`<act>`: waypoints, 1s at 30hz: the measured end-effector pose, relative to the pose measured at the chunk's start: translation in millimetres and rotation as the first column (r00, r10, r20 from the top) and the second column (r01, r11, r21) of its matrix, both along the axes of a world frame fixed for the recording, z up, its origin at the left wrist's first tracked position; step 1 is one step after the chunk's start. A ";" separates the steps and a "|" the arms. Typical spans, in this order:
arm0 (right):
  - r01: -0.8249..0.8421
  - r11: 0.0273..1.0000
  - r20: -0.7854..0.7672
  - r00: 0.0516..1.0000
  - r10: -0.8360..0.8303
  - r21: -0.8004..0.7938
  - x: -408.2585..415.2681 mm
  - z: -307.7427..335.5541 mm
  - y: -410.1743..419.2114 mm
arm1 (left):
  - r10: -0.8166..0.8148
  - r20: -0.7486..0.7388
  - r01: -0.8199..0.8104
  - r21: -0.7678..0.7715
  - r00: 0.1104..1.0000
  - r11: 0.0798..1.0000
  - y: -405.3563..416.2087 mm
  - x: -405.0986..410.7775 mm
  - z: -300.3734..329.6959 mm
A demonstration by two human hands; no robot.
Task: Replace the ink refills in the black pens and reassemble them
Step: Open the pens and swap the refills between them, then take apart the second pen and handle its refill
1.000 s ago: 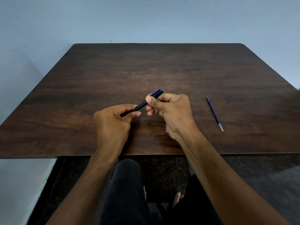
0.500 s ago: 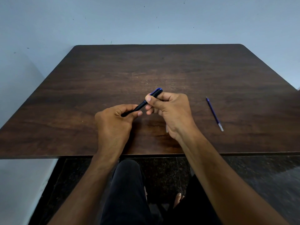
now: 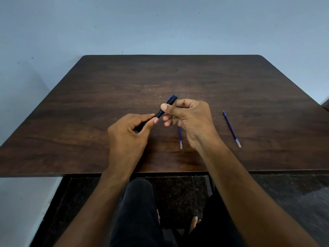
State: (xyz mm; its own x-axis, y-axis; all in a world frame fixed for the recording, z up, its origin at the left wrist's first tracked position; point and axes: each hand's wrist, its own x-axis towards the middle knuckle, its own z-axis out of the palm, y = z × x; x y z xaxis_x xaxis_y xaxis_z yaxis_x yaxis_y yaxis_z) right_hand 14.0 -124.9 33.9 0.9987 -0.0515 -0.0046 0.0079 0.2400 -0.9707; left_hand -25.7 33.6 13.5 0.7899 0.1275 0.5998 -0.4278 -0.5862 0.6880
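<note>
One black pen (image 3: pixel 166 107) pinched by both the left hand (image 3: pixel 131 132) and right hand (image 3: pixel 188 118); two refills (image 3: pixel 232 129) lie on the tabletop (image 3: pixel 89 104) near its front edge.

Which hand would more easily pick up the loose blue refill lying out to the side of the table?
The right hand, probably. The loose refill lies on the table on that hand's outer side, while the left hand is across the pen from it. Both hands hold the pen now, so the right must let go first.
</note>
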 end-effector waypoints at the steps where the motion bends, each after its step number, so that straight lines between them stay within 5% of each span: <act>1: -0.009 1.000 0.000 1.000 0.009 -0.012 0.7 1.6 0.0 | 0.005 0.005 -0.005 0.011 1.000 1.000 0.9 0.7 0.5; 9: -0.095 0.995 -0.024 0.995 0.095 -0.012 0.9 6.5 10.5 | 0.034 -0.006 -0.034 0.040 0.999 0.999 2.3 -6.3 6.4; 20: -0.139 0.982 -0.061 0.989 0.132 -0.125 -6.1 5.1 24.4 | 0.144 -0.346 -0.169 -0.044 0.927 0.985 22.6 -0.7 8.2; 30: -0.160 0.962 -0.122 0.983 0.136 -0.222 -7.3 0.5 39.1 | 0.272 -0.437 -0.244 0.119 0.858 0.962 23.4 9.2 5.2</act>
